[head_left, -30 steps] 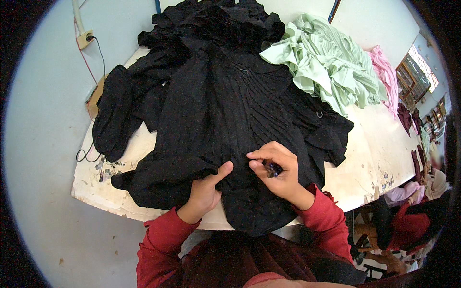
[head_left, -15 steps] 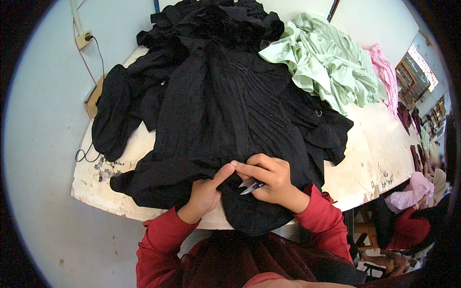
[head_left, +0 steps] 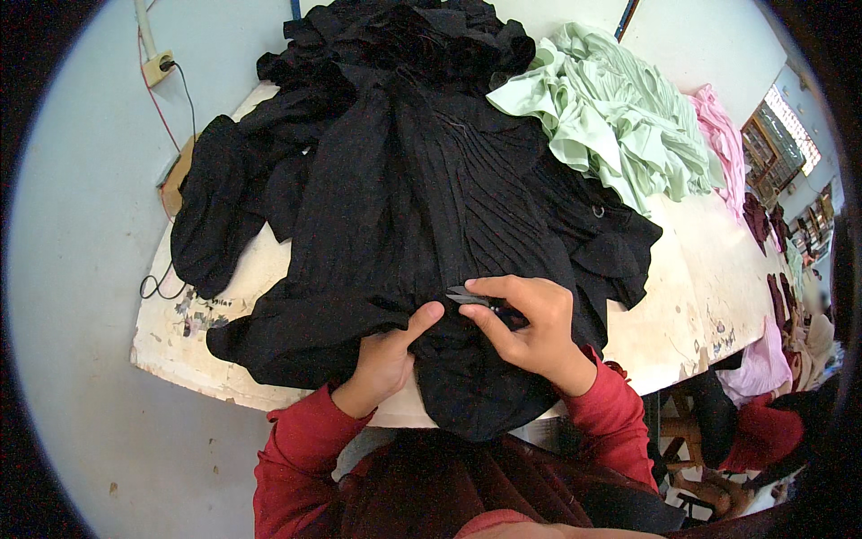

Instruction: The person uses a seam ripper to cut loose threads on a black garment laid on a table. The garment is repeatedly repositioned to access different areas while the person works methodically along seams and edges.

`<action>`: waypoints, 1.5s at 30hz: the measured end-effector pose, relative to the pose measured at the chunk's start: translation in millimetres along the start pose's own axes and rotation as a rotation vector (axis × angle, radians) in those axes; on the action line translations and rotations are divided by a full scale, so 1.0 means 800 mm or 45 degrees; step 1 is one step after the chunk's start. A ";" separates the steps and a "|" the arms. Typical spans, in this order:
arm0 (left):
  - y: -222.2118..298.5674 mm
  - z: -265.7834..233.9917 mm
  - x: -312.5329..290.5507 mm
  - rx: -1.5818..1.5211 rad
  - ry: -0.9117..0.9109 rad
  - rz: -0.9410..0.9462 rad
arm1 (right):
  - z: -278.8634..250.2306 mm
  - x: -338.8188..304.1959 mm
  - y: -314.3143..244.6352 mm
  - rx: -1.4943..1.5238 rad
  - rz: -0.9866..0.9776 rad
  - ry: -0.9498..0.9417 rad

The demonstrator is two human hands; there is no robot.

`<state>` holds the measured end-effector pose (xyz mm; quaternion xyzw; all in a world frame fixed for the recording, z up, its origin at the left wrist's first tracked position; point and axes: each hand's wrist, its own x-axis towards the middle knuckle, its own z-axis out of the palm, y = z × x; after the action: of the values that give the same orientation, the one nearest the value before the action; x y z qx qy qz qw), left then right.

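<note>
A black pleated garment (head_left: 386, 198) lies spread over the table in front of me, its near edge bunched up and hanging toward my lap. My left hand (head_left: 386, 357) grips a fold of this edge, thumb on top and the other fingers hidden under the cloth. Just to its right, my right hand (head_left: 534, 323) pinches a pair of small thread snips (head_left: 467, 297) between thumb and fingers. The pointed blades face left, close above the cloth and slightly beyond my left thumb.
Beyond the garment rises a heap of black cloth (head_left: 404, 40). Pale green garments (head_left: 620, 117) and a pink one (head_left: 718, 135) lie at the far right of the worn white table (head_left: 691, 260). A socket (head_left: 159, 68) with a cable is on the left wall. Other people sit at right.
My right hand has turned and lifted away from my left thumb. The snips have swung from under the palm up to the fingertips, blades now over the cloth. My left hand stays in place.
</note>
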<state>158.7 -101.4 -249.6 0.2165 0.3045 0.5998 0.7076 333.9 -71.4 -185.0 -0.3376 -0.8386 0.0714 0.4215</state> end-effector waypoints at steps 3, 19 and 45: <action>0.000 0.001 0.000 0.006 -0.012 0.006 | 0.003 0.001 0.002 -0.030 -0.082 0.055; -0.045 -0.070 -0.015 0.058 -0.397 0.035 | 0.035 -0.051 -0.024 0.508 0.011 -0.108; -0.044 0.002 -0.075 -0.313 0.125 0.131 | 0.009 -0.055 -0.046 0.277 0.261 0.050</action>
<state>179.2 -166.7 -262.0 0.1141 0.2514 0.6779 0.6813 328.4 -125.9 -203.6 -0.3751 -0.7787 0.1979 0.4624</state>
